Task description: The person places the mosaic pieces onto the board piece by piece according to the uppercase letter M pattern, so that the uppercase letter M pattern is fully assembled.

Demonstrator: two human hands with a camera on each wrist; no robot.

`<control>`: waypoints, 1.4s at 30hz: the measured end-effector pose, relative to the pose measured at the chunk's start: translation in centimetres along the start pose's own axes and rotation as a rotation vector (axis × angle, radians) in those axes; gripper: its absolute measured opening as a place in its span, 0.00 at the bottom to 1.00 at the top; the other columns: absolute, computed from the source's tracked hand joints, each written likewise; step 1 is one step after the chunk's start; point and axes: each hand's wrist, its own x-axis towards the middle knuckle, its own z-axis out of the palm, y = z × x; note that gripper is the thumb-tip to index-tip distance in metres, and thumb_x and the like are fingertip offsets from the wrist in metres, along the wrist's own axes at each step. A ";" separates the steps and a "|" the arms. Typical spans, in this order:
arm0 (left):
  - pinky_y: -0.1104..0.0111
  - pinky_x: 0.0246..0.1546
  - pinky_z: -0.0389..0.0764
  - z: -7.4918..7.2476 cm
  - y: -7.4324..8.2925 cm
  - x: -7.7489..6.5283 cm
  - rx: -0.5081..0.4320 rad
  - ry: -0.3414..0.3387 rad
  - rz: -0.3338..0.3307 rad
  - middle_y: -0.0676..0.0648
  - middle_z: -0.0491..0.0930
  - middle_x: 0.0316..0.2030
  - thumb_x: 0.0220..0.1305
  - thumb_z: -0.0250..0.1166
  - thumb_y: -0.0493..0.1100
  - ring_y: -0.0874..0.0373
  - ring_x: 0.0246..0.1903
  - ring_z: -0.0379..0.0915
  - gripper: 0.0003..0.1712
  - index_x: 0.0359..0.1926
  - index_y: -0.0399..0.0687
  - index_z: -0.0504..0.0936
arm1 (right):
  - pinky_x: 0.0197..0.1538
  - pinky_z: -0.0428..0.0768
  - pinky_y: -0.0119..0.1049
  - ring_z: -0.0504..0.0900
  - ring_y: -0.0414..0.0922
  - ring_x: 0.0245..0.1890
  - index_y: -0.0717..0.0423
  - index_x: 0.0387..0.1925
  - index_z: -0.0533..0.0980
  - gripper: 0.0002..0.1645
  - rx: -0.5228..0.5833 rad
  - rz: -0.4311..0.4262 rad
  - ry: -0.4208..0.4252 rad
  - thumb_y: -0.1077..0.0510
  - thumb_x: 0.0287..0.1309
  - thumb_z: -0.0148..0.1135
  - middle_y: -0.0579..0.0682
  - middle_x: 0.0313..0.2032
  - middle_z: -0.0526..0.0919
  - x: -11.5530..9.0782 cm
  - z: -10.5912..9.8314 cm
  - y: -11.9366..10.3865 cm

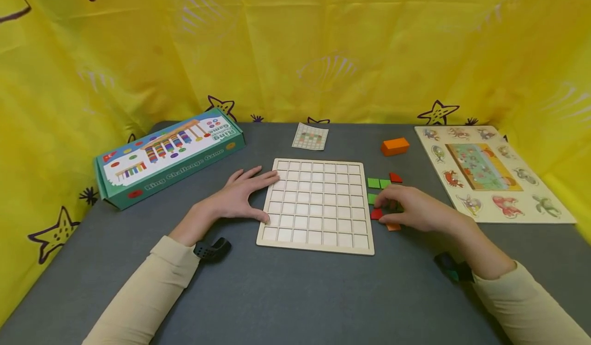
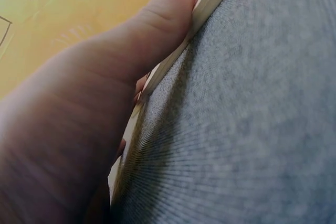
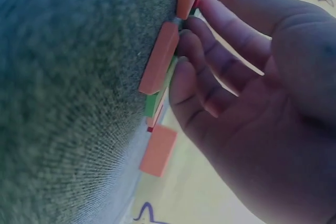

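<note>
A wooden board [image 1: 317,196] with a grid of square recesses lies flat in the middle of the table. My left hand [image 1: 237,196] rests at its left edge, fingers spread and fingertips on the frame. In the left wrist view the thumb lies on the board's rim [image 2: 168,64]. To the right of the board, my right hand [image 1: 417,209] hovers low over small tiles, fingers bent, with thumb and fingertips apart. Below its fingertips lies a red tile [image 1: 376,214], with an orange tile [image 1: 393,227] partly under the hand. Green tiles [image 1: 373,183] and another red tile [image 1: 395,178] lie beyond.
A patterned card [image 1: 310,137] lies behind the board. An orange block [image 1: 394,146] stands at the back right, near a wooden sea-animal puzzle [image 1: 537,214]. On the left is a green Ring Challenge Game box [image 1: 184,173]. A yellow curtain [image 1: 286,42] hangs behind the table.
</note>
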 end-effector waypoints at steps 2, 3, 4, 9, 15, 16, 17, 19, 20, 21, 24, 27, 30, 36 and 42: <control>0.38 0.69 0.33 0.0 0.0 -0.1 -0.004 -0.003 0.001 0.55 0.52 0.78 0.49 0.72 0.74 0.43 0.77 0.35 0.63 0.80 0.57 0.57 | 0.41 0.76 0.38 0.75 0.39 0.36 0.50 0.43 0.81 0.13 -0.002 -0.004 0.000 0.53 0.59 0.74 0.39 0.38 0.79 -0.1 0.1 0.0; 0.38 0.69 0.32 0.0 0.0 -0.1 -0.006 -0.003 0.001 0.55 0.52 0.78 0.49 0.72 0.74 0.44 0.77 0.35 0.63 0.80 0.57 0.57 | 0.41 0.76 0.38 0.75 0.38 0.36 0.50 0.43 0.81 0.12 -0.004 -0.006 0.002 0.53 0.60 0.74 0.39 0.38 0.78 -0.1 0.2 0.0; 0.39 0.69 0.32 0.0 0.1 -0.1 -0.009 -0.003 -0.001 0.55 0.52 0.78 0.49 0.72 0.74 0.44 0.77 0.35 0.63 0.80 0.57 0.57 | 0.40 0.76 0.37 0.75 0.38 0.35 0.50 0.43 0.81 0.12 -0.007 -0.006 0.003 0.53 0.60 0.74 0.39 0.37 0.78 -0.1 0.2 -0.1; 0.38 0.69 0.32 -0.1 0.1 -0.1 -0.021 0.002 -0.003 0.54 0.53 0.78 0.50 0.73 0.72 0.43 0.77 0.35 0.62 0.79 0.56 0.58 | 0.39 0.75 0.37 0.74 0.37 0.35 0.49 0.42 0.81 0.10 -0.024 0.001 0.008 0.53 0.61 0.72 0.39 0.37 0.77 0.1 0.5 -0.2; 0.39 0.69 0.32 -0.2 0.4 0.1 -0.020 0.002 -0.003 0.54 0.53 0.78 0.49 0.74 0.72 0.43 0.77 0.36 0.62 0.79 0.56 0.58 | 0.37 0.77 0.35 0.76 0.36 0.32 0.49 0.40 0.79 0.10 -0.009 0.027 0.002 0.57 0.60 0.73 0.38 0.33 0.77 0.3 0.7 -0.1; 0.39 0.69 0.33 -0.2 0.4 0.2 -0.020 0.002 -0.001 0.54 0.53 0.78 0.49 0.74 0.72 0.43 0.77 0.36 0.62 0.79 0.56 0.58 | 0.37 0.77 0.35 0.76 0.36 0.31 0.49 0.39 0.79 0.10 -0.001 0.032 0.003 0.58 0.59 0.74 0.38 0.32 0.77 0.3 0.7 -0.1; 0.39 0.69 0.33 -0.2 0.4 0.2 -0.021 0.002 0.000 0.54 0.53 0.78 0.49 0.74 0.72 0.43 0.77 0.36 0.62 0.79 0.56 0.58 | 0.36 0.77 0.35 0.76 0.36 0.30 0.50 0.39 0.78 0.11 0.009 0.037 0.003 0.59 0.58 0.74 0.38 0.31 0.77 0.3 0.7 -0.1; 0.39 0.69 0.33 -0.2 0.4 0.3 -0.022 0.004 0.002 0.54 0.53 0.78 0.49 0.74 0.72 0.43 0.77 0.36 0.62 0.79 0.56 0.58 | 0.35 0.77 0.34 0.77 0.36 0.28 0.50 0.39 0.77 0.12 0.030 0.048 0.002 0.61 0.58 0.74 0.38 0.29 0.78 0.2 0.7 -0.1; 0.39 0.69 0.33 -0.2 0.4 0.3 -0.022 0.004 0.001 0.54 0.53 0.78 0.49 0.74 0.71 0.43 0.77 0.36 0.62 0.79 0.56 0.58 | 0.34 0.77 0.34 0.77 0.36 0.27 0.51 0.39 0.77 0.12 0.036 0.052 0.001 0.61 0.58 0.74 0.38 0.28 0.78 0.2 0.7 -0.2; 0.39 0.69 0.33 -0.2 0.4 0.3 -0.022 0.005 0.000 0.54 0.53 0.78 0.49 0.75 0.71 0.43 0.77 0.36 0.62 0.79 0.56 0.58 | 0.34 0.77 0.34 0.77 0.36 0.26 0.51 0.39 0.77 0.12 0.042 0.055 -0.001 0.62 0.58 0.74 0.38 0.27 0.78 0.3 0.7 -0.2; 0.39 0.69 0.32 -0.3 0.3 0.1 -0.024 0.006 -0.001 0.54 0.53 0.78 0.49 0.75 0.71 0.43 0.77 0.36 0.62 0.79 0.55 0.59 | 0.33 0.77 0.34 0.77 0.36 0.24 0.52 0.40 0.76 0.12 0.068 0.062 -0.008 0.62 0.59 0.73 0.38 0.25 0.78 0.3 0.8 -0.4; 0.38 0.69 0.32 -0.3 0.1 -0.1 -0.018 0.008 0.000 0.54 0.53 0.78 0.49 0.74 0.71 0.43 0.77 0.36 0.62 0.79 0.55 0.58 | 0.32 0.77 0.33 0.77 0.36 0.24 0.53 0.39 0.76 0.12 0.090 0.048 -0.013 0.62 0.60 0.72 0.39 0.24 0.78 0.4 0.7 -0.5; 0.38 0.69 0.32 -0.2 -0.1 -0.2 -0.010 0.012 -0.003 0.54 0.52 0.78 0.49 0.75 0.71 0.43 0.77 0.36 0.62 0.79 0.56 0.58 | 0.32 0.77 0.33 0.77 0.36 0.23 0.53 0.39 0.75 0.10 0.111 0.028 -0.009 0.62 0.62 0.71 0.39 0.24 0.78 0.5 0.7 -0.6; 0.39 0.69 0.32 -0.2 -0.2 -0.3 -0.011 0.002 -0.018 0.55 0.52 0.78 0.48 0.74 0.73 0.44 0.77 0.35 0.63 0.80 0.57 0.58 | 0.31 0.75 0.33 0.76 0.36 0.22 0.53 0.38 0.76 0.06 0.132 0.017 -0.011 0.61 0.65 0.68 0.39 0.23 0.79 0.6 0.6 -0.7; 0.38 0.69 0.32 0.1 -0.1 0.0 -0.024 0.003 0.001 0.54 0.53 0.78 0.49 0.73 0.73 0.43 0.77 0.36 0.63 0.79 0.55 0.58 | 0.31 0.75 0.33 0.76 0.37 0.20 0.53 0.38 0.76 0.05 0.139 0.019 -0.005 0.62 0.66 0.66 0.38 0.21 0.78 0.1 0.6 -0.6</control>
